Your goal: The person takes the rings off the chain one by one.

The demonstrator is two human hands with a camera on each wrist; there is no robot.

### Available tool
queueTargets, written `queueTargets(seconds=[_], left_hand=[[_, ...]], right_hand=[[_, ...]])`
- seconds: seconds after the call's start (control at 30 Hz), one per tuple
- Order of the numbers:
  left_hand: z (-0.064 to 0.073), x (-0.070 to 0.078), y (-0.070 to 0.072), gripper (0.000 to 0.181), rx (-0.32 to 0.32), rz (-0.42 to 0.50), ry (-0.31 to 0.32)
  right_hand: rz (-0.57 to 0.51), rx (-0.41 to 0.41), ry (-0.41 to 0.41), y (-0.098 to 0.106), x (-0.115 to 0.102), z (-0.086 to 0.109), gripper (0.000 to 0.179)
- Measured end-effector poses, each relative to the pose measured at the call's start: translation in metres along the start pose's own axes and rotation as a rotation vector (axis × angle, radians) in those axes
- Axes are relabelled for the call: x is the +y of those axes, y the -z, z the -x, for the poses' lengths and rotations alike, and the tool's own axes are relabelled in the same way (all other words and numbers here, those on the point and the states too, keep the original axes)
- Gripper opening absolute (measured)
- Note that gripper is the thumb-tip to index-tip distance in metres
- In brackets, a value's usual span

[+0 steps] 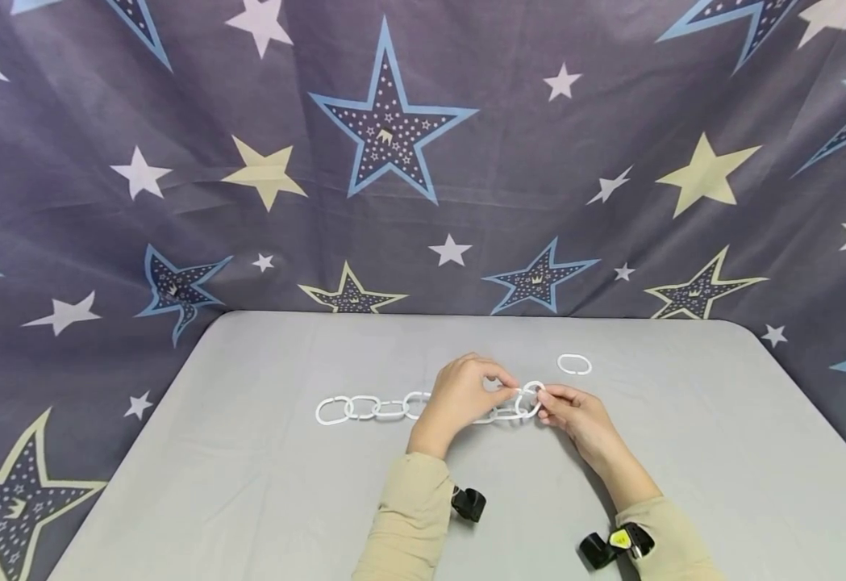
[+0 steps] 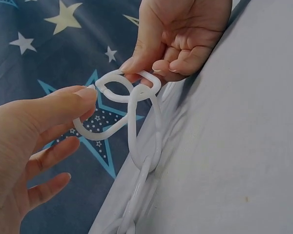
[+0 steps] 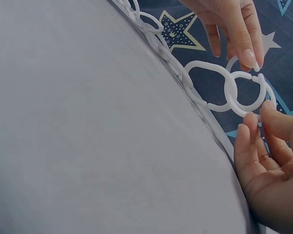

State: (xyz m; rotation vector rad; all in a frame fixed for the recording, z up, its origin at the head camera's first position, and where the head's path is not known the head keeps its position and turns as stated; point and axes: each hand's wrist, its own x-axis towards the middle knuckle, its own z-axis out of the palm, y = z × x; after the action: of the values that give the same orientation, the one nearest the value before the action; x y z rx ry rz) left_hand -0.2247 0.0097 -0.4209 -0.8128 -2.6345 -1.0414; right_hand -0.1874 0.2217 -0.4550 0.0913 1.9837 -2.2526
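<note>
My left hand (image 1: 464,391) pinches a white plastic link (image 2: 95,137) between thumb and index finger, its other fingers spread loosely. Opposite it, my right hand (image 1: 581,421) pinches another white link (image 2: 155,81) with thumb and fingertips. These two links overlap and loop through each other, at the right end of a white link chain (image 2: 132,131). Narrow gaps show in the links, one close by the left fingertips in the right wrist view. Leftward from the hands the chain runs along the table, its middle hidden behind my left hand in the head view.
One loose white link (image 1: 589,365) lies on the grey-covered table (image 1: 248,484), just beyond my right hand. A dark cloth (image 1: 466,64) with stars hangs behind the table's far edge. Black cameras (image 1: 469,504) are strapped to both wrists.
</note>
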Motion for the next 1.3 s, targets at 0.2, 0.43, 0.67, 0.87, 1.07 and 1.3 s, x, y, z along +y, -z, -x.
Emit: queueTargets(seconds=[0.2,0.43,0.67,0.87,1.07,1.3], left_hand=[[0.0002,0.0005,-0.0001,0.008,-0.017,0.011,0.017],[0.0012,-0.0016,-0.0024,0.009,-0.041,0.010,0.045],[0.0013,-0.0016,-0.0015,0.008,-0.046,0.010,0.053],[0.0010,-0.0022,-0.0027,0.009,-0.058,0.013,0.056],[0.0018,-0.0048,-0.0046,0.009,-0.064,0.007,0.055],[0.0019,-0.0059,-0.0049,0.009,-0.061,0.002,0.052]], right_hand=[[-0.004,0.012,-0.001,-0.0002,-0.0006,0.0000,0.023],[-0.045,-0.049,0.062,0.0013,0.0025,0.0010,0.010],[-0.004,-0.006,0.008,0.0005,0.0014,-0.0008,0.020],[0.004,0.005,-0.011,-0.0008,-0.0002,-0.0005,0.026],[0.004,0.006,-0.003,-0.0008,0.0028,-0.0015,0.025],[0.013,-0.009,0.004,-0.0003,0.0016,-0.0006,0.023]])
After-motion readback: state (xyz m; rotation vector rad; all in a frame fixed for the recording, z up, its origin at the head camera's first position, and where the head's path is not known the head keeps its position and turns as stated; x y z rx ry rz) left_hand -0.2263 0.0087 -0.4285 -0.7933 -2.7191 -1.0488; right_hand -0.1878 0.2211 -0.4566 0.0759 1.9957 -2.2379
